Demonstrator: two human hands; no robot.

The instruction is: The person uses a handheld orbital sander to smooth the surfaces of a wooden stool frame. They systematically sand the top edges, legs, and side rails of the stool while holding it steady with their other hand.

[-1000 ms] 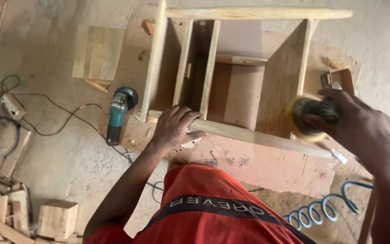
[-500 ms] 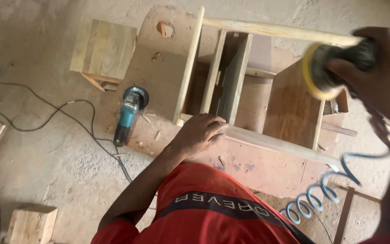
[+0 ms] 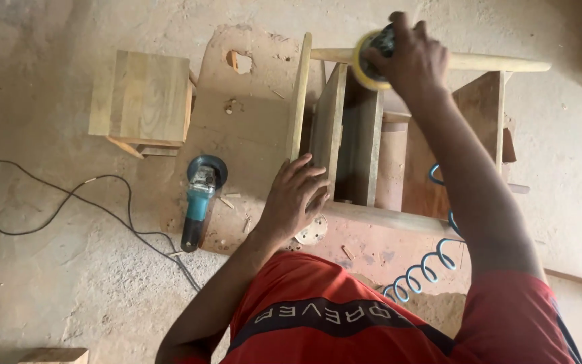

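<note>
Wooden frame (image 3: 378, 216) under left hand (image 3: 293, 199), sander (image 3: 374, 54) in right hand (image 3: 412, 57)

Plywood sheet (image 3: 250, 128) on floor (image 3: 55, 269): wooden frame (image 3: 372, 135), grinder (image 3: 200, 199).

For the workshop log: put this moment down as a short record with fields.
Right hand: holds a round sander with a yellow pad at the far rail of the wooden frame
Left hand: flat on the frame's near corner, fingers spread
Hose: blue coiled air line under the right arm
Floor: teal angle grinder on a plywood sheet; wooden stool to the left
</note>
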